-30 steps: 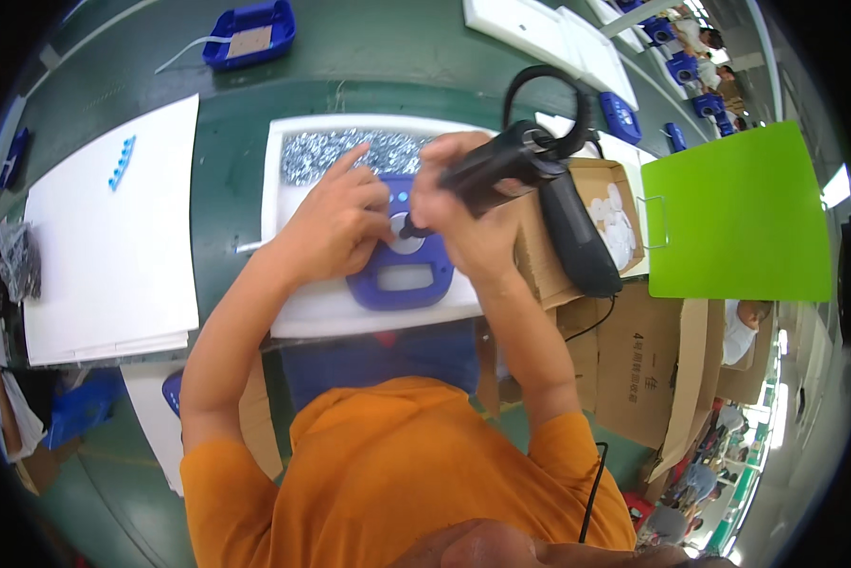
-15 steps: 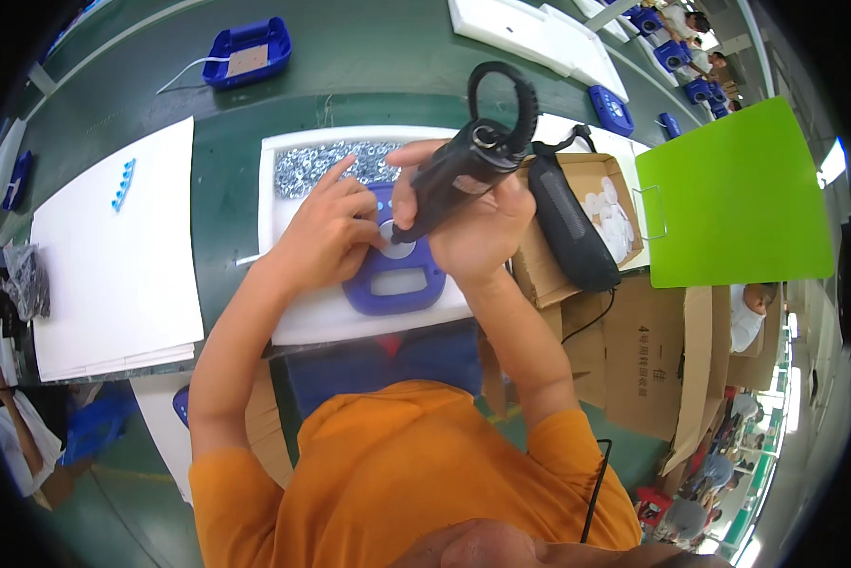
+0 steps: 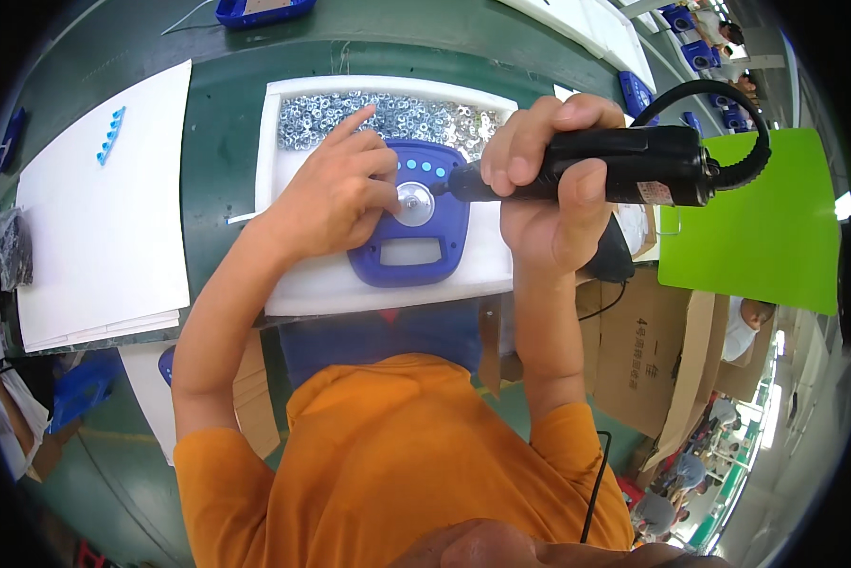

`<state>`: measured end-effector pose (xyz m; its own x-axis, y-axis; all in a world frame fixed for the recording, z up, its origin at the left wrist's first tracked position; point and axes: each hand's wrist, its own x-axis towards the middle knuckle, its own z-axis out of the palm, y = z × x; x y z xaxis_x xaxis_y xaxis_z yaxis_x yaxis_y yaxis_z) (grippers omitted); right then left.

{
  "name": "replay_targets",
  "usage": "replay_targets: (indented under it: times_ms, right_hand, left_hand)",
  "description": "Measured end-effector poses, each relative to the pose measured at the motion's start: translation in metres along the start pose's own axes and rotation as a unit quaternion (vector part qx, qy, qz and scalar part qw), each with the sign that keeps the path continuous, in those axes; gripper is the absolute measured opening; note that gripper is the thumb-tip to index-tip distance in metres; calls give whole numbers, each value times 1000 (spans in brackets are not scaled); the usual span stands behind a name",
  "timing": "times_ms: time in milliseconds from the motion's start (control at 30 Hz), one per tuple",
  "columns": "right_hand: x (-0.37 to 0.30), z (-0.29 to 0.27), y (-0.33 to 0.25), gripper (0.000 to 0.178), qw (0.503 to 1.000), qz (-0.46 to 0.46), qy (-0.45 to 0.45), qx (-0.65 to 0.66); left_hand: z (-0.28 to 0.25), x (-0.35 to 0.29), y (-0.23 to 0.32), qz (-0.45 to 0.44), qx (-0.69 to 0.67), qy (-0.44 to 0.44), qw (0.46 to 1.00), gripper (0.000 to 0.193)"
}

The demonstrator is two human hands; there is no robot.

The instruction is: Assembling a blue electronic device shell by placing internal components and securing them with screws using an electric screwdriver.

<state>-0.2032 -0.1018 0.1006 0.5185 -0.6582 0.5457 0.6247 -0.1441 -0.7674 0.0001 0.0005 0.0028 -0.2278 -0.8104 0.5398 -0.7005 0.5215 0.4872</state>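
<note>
A blue plastic housing (image 3: 449, 241) lies flat on a white foam tray (image 3: 298, 298). It has a rectangular opening, a row of light-blue dots and a round clear disc (image 3: 414, 204) in its middle. Curled fingers of my left hand (image 3: 345, 189) press at the left edge of the disc, with the index finger stretched out above. My right hand (image 3: 553, 189) is wrapped round a black electric screwdriver (image 3: 624, 161). The screwdriver lies nearly level, its tip pointing left and just right of the disc; whether it touches is unclear.
Many small metal nuts or washers (image 3: 321, 118) fill the tray's far side. White sheets (image 3: 104, 237) with a light-blue strip (image 3: 111, 135) lie at left. A green board (image 3: 752, 213) and cardboard boxes (image 3: 638, 350) stand at right. Another blue housing (image 3: 265, 11) is at the far edge.
The screwdriver has swung from upright and tilted to nearly level, and its tip has moved off the disc to the right. My left hand stays at the disc. The view has shifted.
</note>
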Motion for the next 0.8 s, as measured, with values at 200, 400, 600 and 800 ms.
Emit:
replay_targets:
  times_ms: [200,400,600,800]
  right_hand:
    - [-9,-2,8,52,999,32,-10,12]
    - [-11,-5,15,50,999,37,-12,2]
    - [-3,-16,-10,37,982,48,105,-150]
    - [31,-108,-43,37,903,227,177,-318]
  left_hand:
    - [1,0,-2,-1,-1,-2,1000,27]
    - [1,1,-2,-3,13,-8,1000,20]
    - [2,1,-1,1,11,0,1000,20]
    - [1,0,0,-2,7,-1,1000,29]
